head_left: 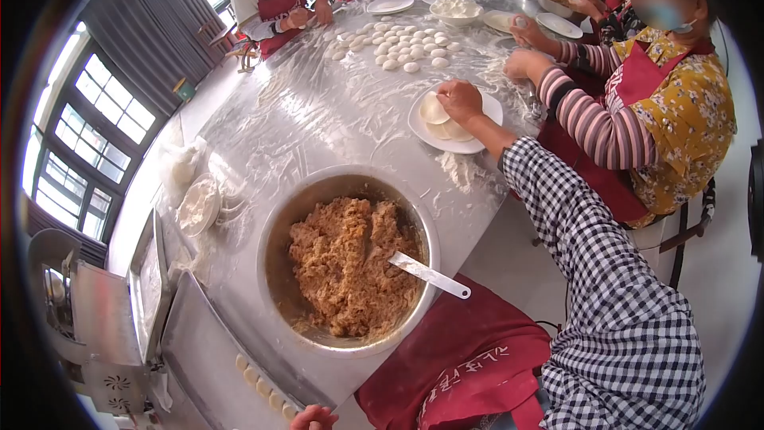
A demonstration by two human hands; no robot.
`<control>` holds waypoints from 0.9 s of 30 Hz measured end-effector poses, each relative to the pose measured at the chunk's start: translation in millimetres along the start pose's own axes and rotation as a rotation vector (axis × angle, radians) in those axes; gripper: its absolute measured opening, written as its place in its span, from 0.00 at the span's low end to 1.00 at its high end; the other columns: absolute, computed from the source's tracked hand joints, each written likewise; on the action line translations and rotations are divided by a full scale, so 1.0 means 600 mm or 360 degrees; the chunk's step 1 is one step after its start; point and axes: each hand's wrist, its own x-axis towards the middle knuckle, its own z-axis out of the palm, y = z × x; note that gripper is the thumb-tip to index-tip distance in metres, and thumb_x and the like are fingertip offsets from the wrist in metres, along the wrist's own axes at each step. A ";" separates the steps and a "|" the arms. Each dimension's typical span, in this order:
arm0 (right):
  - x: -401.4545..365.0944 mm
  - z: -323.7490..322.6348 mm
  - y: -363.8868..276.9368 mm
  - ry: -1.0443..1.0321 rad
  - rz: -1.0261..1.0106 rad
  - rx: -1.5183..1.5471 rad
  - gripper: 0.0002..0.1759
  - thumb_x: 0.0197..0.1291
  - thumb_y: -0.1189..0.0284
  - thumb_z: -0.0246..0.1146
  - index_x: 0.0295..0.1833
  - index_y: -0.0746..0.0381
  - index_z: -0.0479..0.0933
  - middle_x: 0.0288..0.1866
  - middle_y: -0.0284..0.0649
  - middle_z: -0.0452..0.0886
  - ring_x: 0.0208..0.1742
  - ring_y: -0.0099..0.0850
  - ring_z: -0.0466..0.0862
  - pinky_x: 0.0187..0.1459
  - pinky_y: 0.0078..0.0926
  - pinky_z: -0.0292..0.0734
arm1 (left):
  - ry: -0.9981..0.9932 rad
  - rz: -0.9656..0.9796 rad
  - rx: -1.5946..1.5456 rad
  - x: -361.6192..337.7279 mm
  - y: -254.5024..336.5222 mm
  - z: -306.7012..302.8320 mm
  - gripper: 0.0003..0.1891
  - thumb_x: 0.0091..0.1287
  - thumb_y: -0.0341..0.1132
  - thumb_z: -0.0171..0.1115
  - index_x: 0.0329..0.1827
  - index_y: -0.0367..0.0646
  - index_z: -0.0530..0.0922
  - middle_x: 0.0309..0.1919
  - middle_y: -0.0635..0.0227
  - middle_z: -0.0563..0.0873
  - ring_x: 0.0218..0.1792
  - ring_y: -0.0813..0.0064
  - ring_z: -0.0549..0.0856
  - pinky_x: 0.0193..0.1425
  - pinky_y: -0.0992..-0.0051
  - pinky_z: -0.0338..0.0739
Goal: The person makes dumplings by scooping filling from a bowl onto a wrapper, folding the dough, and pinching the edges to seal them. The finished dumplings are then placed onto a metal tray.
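At near left, on a metal tray, a row of pale dough pieces just beside the left hand: possible squashing or knocking askew, from a careless sideways brush. Next to the right, a big steel bowl of reddish-brown filling, with a white spatula jutting out over the right rim: liable to flip or drag out, from a catch on the checked sleeve during a low return of the arm. Farther off and right, a white plate of round dough wrappers: danger of tearing or of lifting two together, from sticking between layers. As for the hands, at near left only part of the left in view, cut off by the bottom edge; impossible to tell whether spread or pressed together, or holding anything. Farther right, over the plate, the right hand, back upward, thumb and fingers drawn together, apparently pinching the edge of the top wrapper, with the others lying just nearer.
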 end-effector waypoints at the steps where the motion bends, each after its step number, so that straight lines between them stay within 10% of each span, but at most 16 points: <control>1: -0.003 -0.001 -0.003 -0.0001 0.0000 -0.0002 0.10 0.52 0.64 0.60 0.34 0.58 0.81 0.36 0.41 0.84 0.43 0.37 0.82 0.42 0.36 0.76 | -0.0030 0.0021 -0.0039 0.000 -0.002 0.004 0.11 0.64 0.28 0.56 0.47 0.33 0.77 0.39 0.59 0.83 0.39 0.70 0.83 0.48 0.72 0.79; 4: -0.013 -0.021 -0.024 0.0114 -0.0042 0.0474 0.08 0.52 0.67 0.62 0.35 0.60 0.80 0.31 0.41 0.83 0.32 0.33 0.83 0.34 0.30 0.77 | -0.0136 0.0023 -0.0140 -0.004 0.003 0.029 0.10 0.65 0.28 0.55 0.46 0.33 0.77 0.40 0.58 0.83 0.39 0.69 0.83 0.48 0.71 0.79; 11: -0.084 -0.137 -0.173 -0.0841 -0.0008 0.1799 0.04 0.56 0.77 0.61 0.36 0.67 0.78 0.28 0.35 0.81 0.26 0.19 0.79 0.27 0.17 0.76 | -0.0435 -0.0169 -0.0586 0.002 0.013 0.120 0.12 0.63 0.29 0.56 0.49 0.36 0.74 0.43 0.59 0.81 0.41 0.69 0.82 0.43 0.69 0.80; 17: -0.092 -0.078 -0.162 -0.0630 -0.0628 0.0804 0.07 0.50 0.74 0.61 0.36 0.61 0.81 0.30 0.38 0.83 0.32 0.29 0.83 0.37 0.24 0.77 | -0.0530 0.0017 -0.0684 0.010 0.035 0.170 0.09 0.64 0.27 0.54 0.46 0.35 0.75 0.40 0.58 0.81 0.39 0.67 0.83 0.41 0.68 0.81; 27: -0.119 -0.006 -0.144 -0.0950 -0.0580 0.0063 0.11 0.45 0.64 0.63 0.32 0.58 0.80 0.32 0.41 0.82 0.40 0.36 0.81 0.40 0.36 0.75 | -0.0421 -0.0349 -0.0675 0.005 0.008 0.134 0.09 0.65 0.28 0.54 0.46 0.37 0.76 0.42 0.60 0.81 0.43 0.68 0.81 0.48 0.68 0.77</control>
